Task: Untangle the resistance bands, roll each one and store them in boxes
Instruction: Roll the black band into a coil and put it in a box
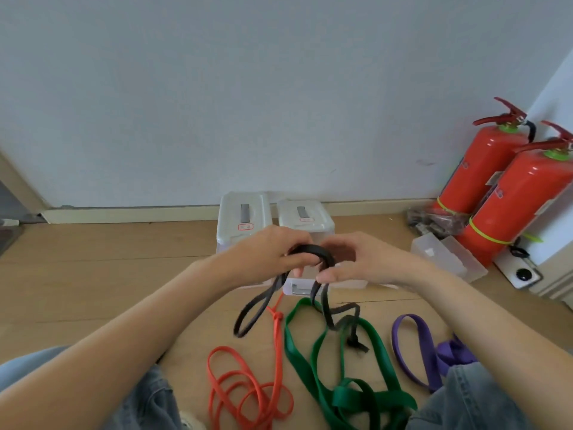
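Your fingers (302,261) are curled round the black band (313,254) at mid-frame: the left hand (273,252) grips the arch of it from the left, and the right hand (347,259) pinches it from the right, thumb low against the hanging strands. From this angle I cannot tell how many turns are already wound.

Largest first. Two fire extinguishers (483,172) stand at the right edge of the frame. Two lidded boxes (243,215) sit against the wall just above your hands, a third box (325,285) shows directly below them, and a loose clear lid (446,256) lies to the right. On the floor in the lower half, the green band (313,364) sprawls at centre, the orange band (248,389) with a knot in it lies to its left, and the purple band (415,352) to its right.

The black band's tails hang down from your hands, one loop at the left and a knotted, twisted end resting across the green.

To roll it well, I'd say lift that tail clear of the green first and work the knot out before winding further. Keep the strip flat, hold the coil steady with the left hand, and feed with the right under light tension.
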`<action>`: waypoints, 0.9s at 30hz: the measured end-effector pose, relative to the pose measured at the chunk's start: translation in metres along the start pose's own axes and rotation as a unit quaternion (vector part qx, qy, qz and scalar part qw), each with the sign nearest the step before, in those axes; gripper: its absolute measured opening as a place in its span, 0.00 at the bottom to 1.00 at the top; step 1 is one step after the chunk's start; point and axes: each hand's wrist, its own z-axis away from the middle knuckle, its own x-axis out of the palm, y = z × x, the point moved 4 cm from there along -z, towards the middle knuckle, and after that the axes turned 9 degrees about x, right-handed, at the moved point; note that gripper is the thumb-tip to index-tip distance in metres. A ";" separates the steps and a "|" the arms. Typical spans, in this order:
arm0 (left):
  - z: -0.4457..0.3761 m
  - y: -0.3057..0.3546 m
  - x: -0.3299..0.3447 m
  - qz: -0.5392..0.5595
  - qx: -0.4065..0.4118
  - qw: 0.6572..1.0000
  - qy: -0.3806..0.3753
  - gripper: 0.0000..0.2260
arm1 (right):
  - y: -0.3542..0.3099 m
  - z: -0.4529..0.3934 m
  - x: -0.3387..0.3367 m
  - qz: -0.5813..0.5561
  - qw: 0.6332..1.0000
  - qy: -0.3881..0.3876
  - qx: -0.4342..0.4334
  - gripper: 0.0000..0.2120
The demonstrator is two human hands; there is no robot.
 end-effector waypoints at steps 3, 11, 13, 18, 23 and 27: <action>-0.004 -0.012 0.004 0.000 -0.011 1.000 -0.008 0.06 | -0.016 -0.002 -0.004 0.040 0.994 0.097 -0.042 0.04; 0.010 -0.044 0.026 0.026 -0.081 0.996 -0.011 0.10 | -0.015 0.011 -0.037 -0.185 0.970 0.126 -0.093 0.04; 0.014 -0.047 0.016 0.043 -0.092 0.995 -0.004 0.05 | -0.008 0.016 -0.048 -0.268 0.950 0.134 -0.089 0.06; 0.019 -0.017 -0.020 0.069 -0.023 0.995 0.071 0.08 | 0.017 0.020 -0.049 0.042 0.996 0.062 0.044 0.04; 0.018 0.010 -0.016 0.046 0.008 0.998 0.044 0.09 | 0.020 0.011 -0.012 0.120 0.991 -0.026 0.060 0.15; 0.010 0.011 -0.004 0.025 0.007 1.000 0.007 0.07 | -0.009 0.009 -0.004 -0.094 0.995 -0.025 -0.036 0.16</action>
